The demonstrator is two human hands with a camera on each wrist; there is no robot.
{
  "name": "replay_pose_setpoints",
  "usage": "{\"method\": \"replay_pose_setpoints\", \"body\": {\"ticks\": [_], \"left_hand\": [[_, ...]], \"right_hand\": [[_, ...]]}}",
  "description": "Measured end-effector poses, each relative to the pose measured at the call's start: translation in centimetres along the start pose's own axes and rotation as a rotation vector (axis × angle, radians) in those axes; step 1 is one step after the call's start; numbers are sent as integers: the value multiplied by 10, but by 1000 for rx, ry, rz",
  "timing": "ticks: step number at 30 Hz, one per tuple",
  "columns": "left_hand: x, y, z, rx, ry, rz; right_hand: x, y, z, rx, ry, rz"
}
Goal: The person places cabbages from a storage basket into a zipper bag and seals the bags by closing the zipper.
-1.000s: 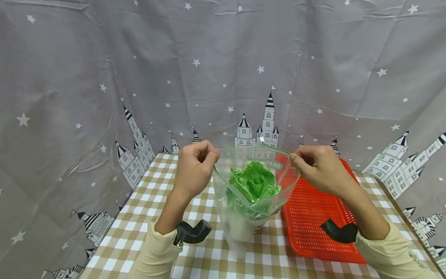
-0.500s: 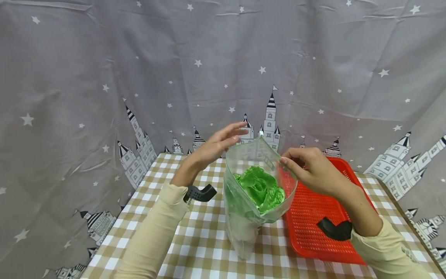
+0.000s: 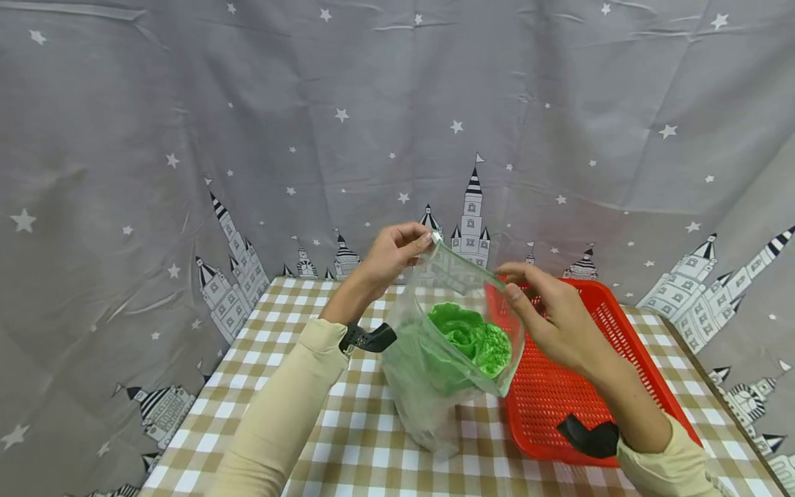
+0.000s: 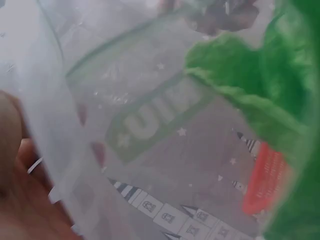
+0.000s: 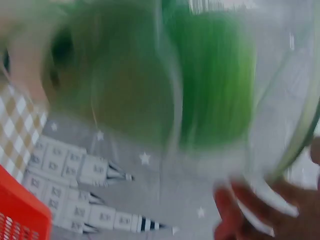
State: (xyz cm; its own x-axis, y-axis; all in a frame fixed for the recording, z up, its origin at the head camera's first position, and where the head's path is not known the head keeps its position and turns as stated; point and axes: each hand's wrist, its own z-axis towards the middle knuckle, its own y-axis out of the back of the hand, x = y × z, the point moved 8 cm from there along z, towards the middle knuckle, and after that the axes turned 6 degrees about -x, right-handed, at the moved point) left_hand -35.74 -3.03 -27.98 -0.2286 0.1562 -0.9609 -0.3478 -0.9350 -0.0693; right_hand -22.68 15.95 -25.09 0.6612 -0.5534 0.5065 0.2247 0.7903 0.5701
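A clear, green-tinted slider zip bag (image 3: pixel 422 407) stands tilted on the table with its mouth gaping toward me. Inside sits a head of leafy green vegetable (image 3: pixel 462 335), its frilly top showing through the opening. My left hand (image 3: pixel 388 259) pinches the bag's far corner at the white slider (image 3: pixel 437 237). At the other end of the green zip strip, my right hand (image 3: pixel 553 314) holds the rim between thumb and fingers. The left wrist view shows a green printed label (image 4: pixel 150 122) through the film. In the right wrist view, the vegetable (image 5: pixel 215 80) is blurred.
A red perforated plastic basket (image 3: pixel 540 431) lies right of the bag, partly under my right forearm. A brown-and-white checked cloth (image 3: pixel 236 414) covers the table. Behind it hangs a grey curtain (image 3: pixel 348 62) printed with stars and castles.
My left hand let go of the bag's left rim, reached across and now pinches the slider corner. That corner has shifted left, straightening the zip strip. The right hand stays on the rim.
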Motion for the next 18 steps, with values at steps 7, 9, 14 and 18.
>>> {"method": "replay_pose_setpoints", "body": {"ticks": [7, 9, 14, 18], "left_hand": [[0, 21, -7, -197, -53, 1], [0, 26, -9, -251, -72, 4], [-2, 40, -18, -361, -139, 52], [-12, 55, -32, -414, -238, 99]], "right_hand": [[25, 1, -39, -268, 184, 18], [31, 0, -48, -299, 255, 12], [38, -1, -60, -345, 382, -7], [28, 16, -56, -447, 367, 36]]}}
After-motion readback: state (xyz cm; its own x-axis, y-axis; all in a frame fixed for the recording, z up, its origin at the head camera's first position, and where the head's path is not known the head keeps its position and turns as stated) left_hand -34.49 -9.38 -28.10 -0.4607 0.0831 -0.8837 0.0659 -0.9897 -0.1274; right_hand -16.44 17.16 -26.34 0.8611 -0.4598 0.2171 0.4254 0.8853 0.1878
